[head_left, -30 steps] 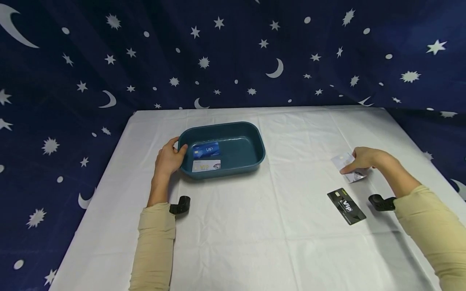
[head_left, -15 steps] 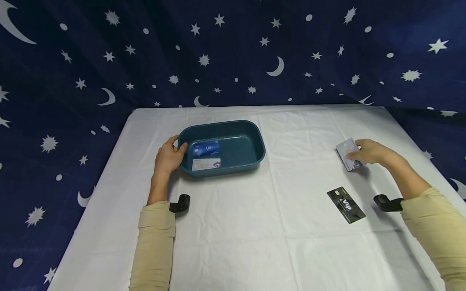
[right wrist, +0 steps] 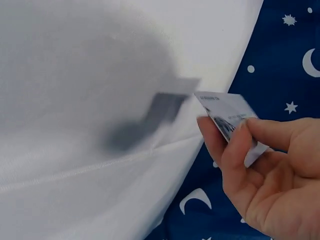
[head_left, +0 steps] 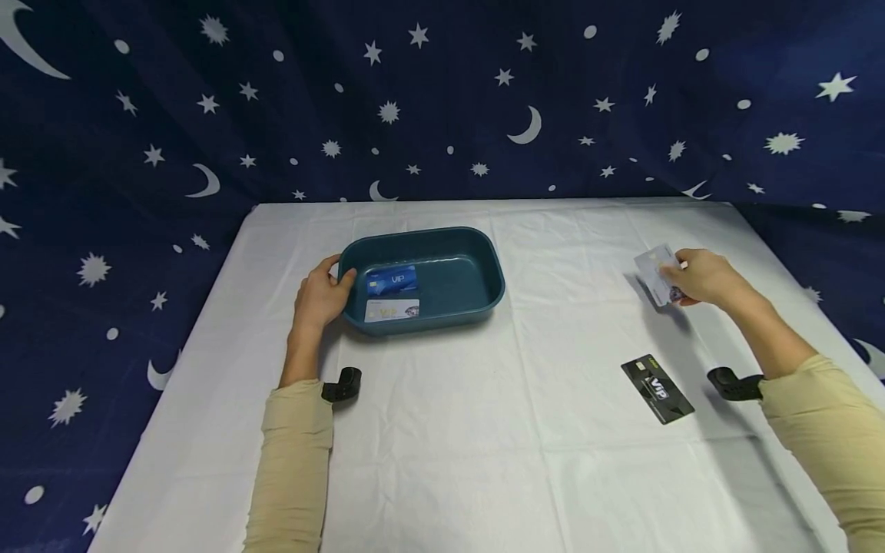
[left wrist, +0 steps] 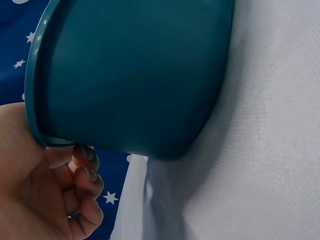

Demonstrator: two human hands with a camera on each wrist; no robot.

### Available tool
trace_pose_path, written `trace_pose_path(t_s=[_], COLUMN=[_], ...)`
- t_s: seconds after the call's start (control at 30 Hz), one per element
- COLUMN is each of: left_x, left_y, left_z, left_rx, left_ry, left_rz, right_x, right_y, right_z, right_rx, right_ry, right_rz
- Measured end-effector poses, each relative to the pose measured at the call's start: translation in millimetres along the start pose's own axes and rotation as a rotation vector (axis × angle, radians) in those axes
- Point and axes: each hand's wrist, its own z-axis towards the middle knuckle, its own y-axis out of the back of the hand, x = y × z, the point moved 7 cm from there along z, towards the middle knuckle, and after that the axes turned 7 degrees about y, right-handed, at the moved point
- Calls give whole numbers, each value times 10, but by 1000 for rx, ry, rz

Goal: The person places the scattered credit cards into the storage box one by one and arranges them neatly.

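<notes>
My left hand [head_left: 321, 298] grips the left end of a teal plastic basin [head_left: 459, 315], thumb over the rim and fingers outside. In the left wrist view, the basin's outer wall [left wrist: 135, 75] fills much of the picture, with curled fingers under its rim. Inside lie a blue VIP card [head_left: 392, 281] and, in front of it, a white VIP card [head_left: 391, 310]. At the right, my right hand [head_left: 708, 278] pinches a whitish card [head_left: 655, 270] between thumb and fingers, raised over the table. That card [right wrist: 227, 107] appears tilted in the right wrist view, its shadow falling on the cloth.
A black VIP card [head_left: 657, 389] lies on the white tablecloth [head_left: 484, 430], nearer than the right hand. Behind the table hangs a dark blue curtain [head_left: 442, 100] with moons and stars. Each wrist carries a small black camera [head_left: 342, 385].
My right hand has lifted the whitish card off the cloth and moved it slightly toward the back of the table. The left hand, the basin and the black card stay in place.
</notes>
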Motion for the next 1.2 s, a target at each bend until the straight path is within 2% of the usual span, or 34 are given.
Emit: trace_pose_path(t_s=[0.07,0.27,0.4,0.93,1.2], left_x=[3,0,-1,13,16], left_y=[-2,-3,2,9,20], left_z=[2,7,15,34,33], left_rx=[2,10,12,21,23], left_ry=[0,-1,-3,-8,-20], left_rz=[-4,-14,-14,-21,-18], right_x=[37,136,224,467,764], right_y=[46,102,134,137,140], right_z=[10,44,52,114,209], right_rx=[-62,-215,-282,-341,-293], right_ry=[35,101,146,213,248], right_rz=[-32,-6,-35,-70,-81])
